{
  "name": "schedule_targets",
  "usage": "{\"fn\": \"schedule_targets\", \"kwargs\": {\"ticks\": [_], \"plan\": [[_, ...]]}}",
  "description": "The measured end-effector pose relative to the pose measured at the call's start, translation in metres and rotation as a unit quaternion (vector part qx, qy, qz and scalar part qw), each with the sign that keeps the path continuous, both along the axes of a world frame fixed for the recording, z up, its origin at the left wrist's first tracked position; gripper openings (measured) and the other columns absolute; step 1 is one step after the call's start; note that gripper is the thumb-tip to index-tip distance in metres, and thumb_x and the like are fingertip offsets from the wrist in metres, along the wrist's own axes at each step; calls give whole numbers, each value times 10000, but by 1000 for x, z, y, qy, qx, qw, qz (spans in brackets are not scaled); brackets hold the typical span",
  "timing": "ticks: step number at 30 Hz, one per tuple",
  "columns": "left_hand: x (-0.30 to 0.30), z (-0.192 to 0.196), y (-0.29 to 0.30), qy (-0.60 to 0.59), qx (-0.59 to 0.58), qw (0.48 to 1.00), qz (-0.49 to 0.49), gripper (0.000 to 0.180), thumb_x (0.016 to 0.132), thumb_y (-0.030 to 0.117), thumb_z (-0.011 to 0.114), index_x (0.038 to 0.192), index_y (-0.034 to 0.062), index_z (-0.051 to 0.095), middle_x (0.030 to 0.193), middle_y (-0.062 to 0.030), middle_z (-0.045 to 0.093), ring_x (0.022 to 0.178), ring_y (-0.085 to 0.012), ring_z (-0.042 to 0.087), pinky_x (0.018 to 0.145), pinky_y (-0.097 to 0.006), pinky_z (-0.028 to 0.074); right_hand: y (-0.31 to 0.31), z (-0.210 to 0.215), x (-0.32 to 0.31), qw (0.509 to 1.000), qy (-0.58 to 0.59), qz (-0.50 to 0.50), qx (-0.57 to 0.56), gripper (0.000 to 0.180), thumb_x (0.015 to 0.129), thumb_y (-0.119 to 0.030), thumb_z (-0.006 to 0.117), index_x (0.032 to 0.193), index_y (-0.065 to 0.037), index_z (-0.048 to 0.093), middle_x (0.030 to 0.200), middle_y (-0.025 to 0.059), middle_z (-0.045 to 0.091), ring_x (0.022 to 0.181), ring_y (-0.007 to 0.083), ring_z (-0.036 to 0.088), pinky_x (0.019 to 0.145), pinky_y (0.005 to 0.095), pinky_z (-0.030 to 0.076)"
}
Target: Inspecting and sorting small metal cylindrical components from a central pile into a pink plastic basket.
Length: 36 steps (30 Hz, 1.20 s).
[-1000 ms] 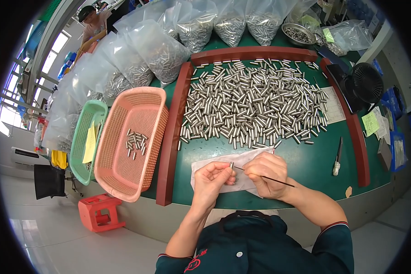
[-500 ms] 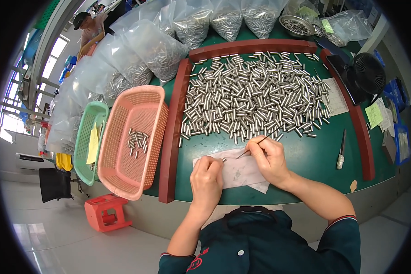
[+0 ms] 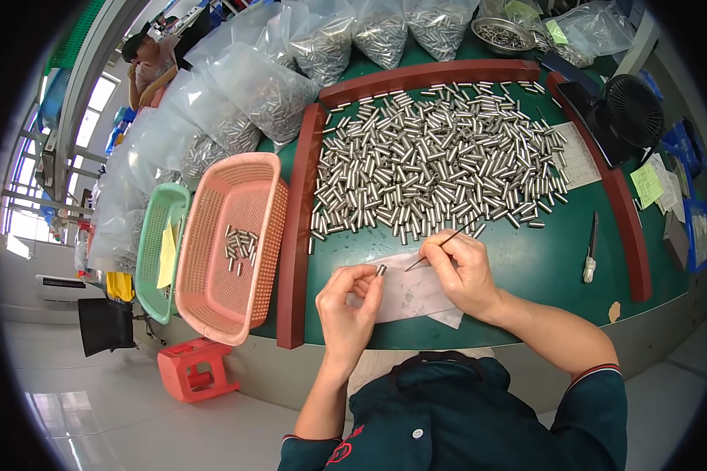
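Observation:
Between thumb and fingertips, my left hand (image 3: 349,308) pinches one short steel pin (image 3: 381,270), its end face turned up. My right hand (image 3: 461,269) grips a thin dark pointed rod (image 3: 413,265) like a pen. The rod's tip points toward the pin, with a small gap between them. Under both hands lies a pale, stained cloth (image 3: 405,302) on the green tabletop (image 3: 334,271). Just beyond them spreads a wide heap of similar loose steel pins (image 3: 440,157), lying in all directions.
Dark red rails (image 3: 292,259) frame the heap. On the left stand a pink basket (image 3: 189,279) with several pins and a green basket (image 3: 151,294). Bags of pins (image 3: 279,98) line the back. A knife (image 3: 590,247) and a black fan (image 3: 633,118) are at right. A person (image 3: 156,63) sits far left.
My left hand has turned, tipping the pin from lying sideways to nearly upright. My right hand holds the rod almost as before. The far person has raised an arm. The view has shifted slightly.

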State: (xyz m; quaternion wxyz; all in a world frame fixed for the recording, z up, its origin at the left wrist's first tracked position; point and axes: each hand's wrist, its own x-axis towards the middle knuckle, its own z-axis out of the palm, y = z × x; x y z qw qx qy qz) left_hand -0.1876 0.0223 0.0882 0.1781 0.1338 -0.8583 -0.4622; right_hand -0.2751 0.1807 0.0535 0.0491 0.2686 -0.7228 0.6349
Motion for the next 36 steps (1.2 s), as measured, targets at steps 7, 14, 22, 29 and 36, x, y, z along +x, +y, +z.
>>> {"fn": "schedule_targets", "kwargs": {"ticks": [7,14,22,29,36], "plan": [[0,-16,10,44,-252,959,-118,121,725,-7,715,833,23,667,759,-89,567,696,-262,579,617,-357,453,-1,-2,1,999,-21,-22,-38,101,863,-21,589,775,21,614,719,104,639,624,248,608,580,332,478],[2,-12,8,27,-265,960,-83,181,740,14,693,918,22,662,797,-86,549,721,-264,544,675,-368,415,-2,-3,0,998,-47,-18,-23,118,875,-48,582,789,23,624,709,104,638,622,244,605,585,333,478],[-1,3,7,19,-263,963,-60,198,706,1,693,896,20,640,846,-96,577,772,-279,561,704,-369,438,-4,-1,-5,999,-45,-21,-23,113,868,-46,584,787,22,623,713,110,633,621,252,606,576,339,473],[-5,-11,10,36,-299,948,-100,117,721,23,703,827,46,660,790,-74,563,741,-263,549,673,-371,406,-2,0,3,999,-26,-35,-2,117,852,-47,604,757,20,613,700,129,625,611,294,608,552,365,469],[-5,-9,14,34,-338,935,-99,99,733,45,697,830,43,676,787,-65,558,740,-247,542,668,-374,385,-2,-4,0,999,11,-47,-3,116,842,-56,620,752,16,604,670,124,603,594,291,602,542,368,468]]}}
